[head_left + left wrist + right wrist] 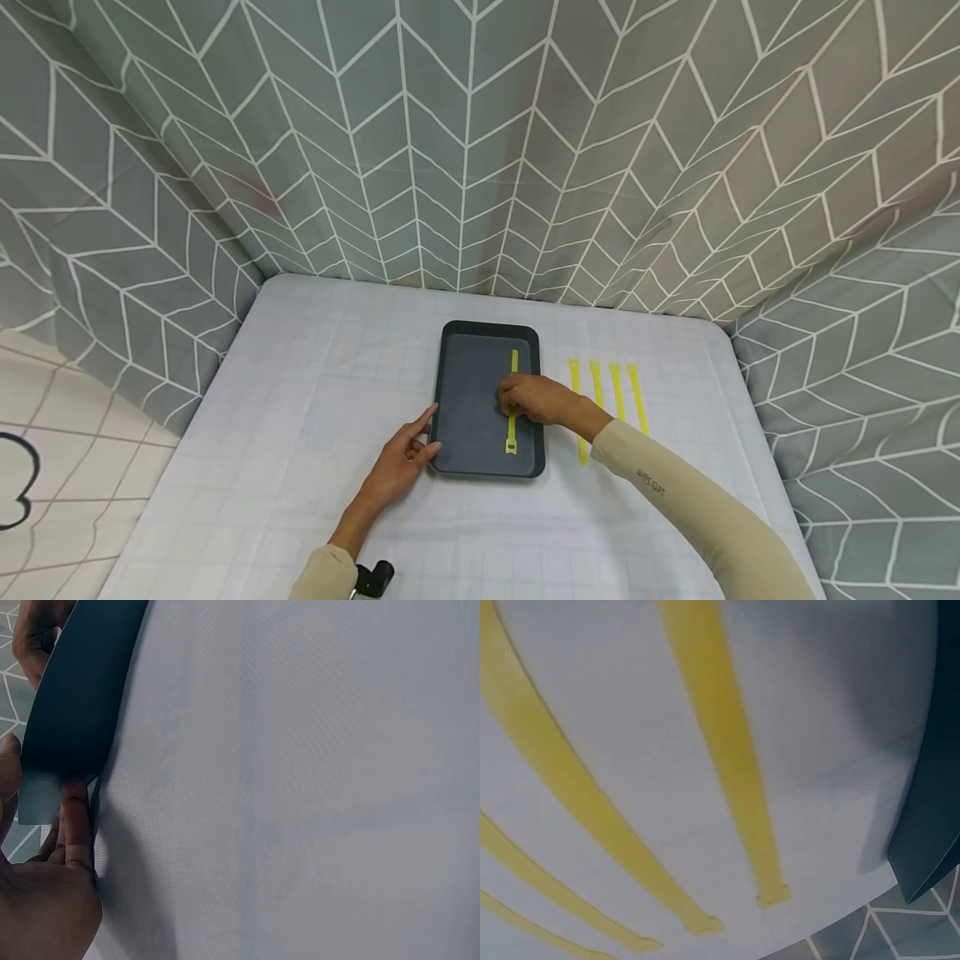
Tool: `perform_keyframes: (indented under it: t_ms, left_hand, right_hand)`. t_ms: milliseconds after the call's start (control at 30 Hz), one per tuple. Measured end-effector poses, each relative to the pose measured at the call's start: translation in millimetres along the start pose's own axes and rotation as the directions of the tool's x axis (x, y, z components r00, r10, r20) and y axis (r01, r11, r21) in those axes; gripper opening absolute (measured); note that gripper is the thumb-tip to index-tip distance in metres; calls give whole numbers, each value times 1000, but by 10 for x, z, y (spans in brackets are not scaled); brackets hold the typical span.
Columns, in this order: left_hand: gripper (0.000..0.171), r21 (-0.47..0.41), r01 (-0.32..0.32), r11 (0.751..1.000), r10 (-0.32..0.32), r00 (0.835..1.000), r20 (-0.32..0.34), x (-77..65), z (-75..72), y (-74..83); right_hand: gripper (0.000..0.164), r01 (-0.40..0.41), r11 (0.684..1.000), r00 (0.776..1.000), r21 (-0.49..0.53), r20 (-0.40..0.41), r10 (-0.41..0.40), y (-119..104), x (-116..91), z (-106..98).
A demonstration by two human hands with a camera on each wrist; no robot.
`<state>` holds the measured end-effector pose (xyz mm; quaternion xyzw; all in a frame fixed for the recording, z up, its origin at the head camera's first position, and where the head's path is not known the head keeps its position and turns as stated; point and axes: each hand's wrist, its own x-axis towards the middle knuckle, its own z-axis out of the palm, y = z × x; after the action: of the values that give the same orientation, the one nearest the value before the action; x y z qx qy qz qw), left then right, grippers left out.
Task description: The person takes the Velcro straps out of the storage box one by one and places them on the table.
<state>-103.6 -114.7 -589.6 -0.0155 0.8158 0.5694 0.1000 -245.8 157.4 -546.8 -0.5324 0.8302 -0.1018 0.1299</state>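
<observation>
A dark grey rectangular tray [468, 392] lies on the white-covered table. My left hand [393, 467] holds the tray's near left corner, thumb over the rim; in the left wrist view, a finger of this hand [49, 907] touches the tray's outer wall [82, 682]. Inside the tray, toward its right side, a yellow cable tie strap [512, 433] with a slotted head lies lengthwise. The fingers of my right hand [542, 400] pinch its middle and hide that part. The right wrist view shows neither hand, only yellow straps and the tray's edge [930, 810].
Several more yellow straps [597, 383] lie in a row on the table [322, 358] right of the tray, partly under my right forearm. A grey patterned curtain [450, 167] closes off the back and sides. A small black device [375, 579] sits at my left wrist.
</observation>
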Motion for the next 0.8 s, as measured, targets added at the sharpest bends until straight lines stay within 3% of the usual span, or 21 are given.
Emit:
perform_keyframes:
  t_ms: [100, 367, 800]
  left_hand:
    - [64, -3, 2, 1000, -2, 1000, 2, -6, 1, -1]
    - [64, -1, 1, 1000, -1, 1000, -2, -18, 2, -2]
    - [64, -9, 1, 1000, -1, 1000, -3, -14, 5, 6]
  right_hand:
    - [21, 13, 1000, 1000, -1, -6, -13, -5, 3, 10]
    - [25, -47, 999, 998, -27, 33, 47, -43, -3, 14]
    - [24, -4, 995, 1000, -97, 17, 6, -67, 3, -16]
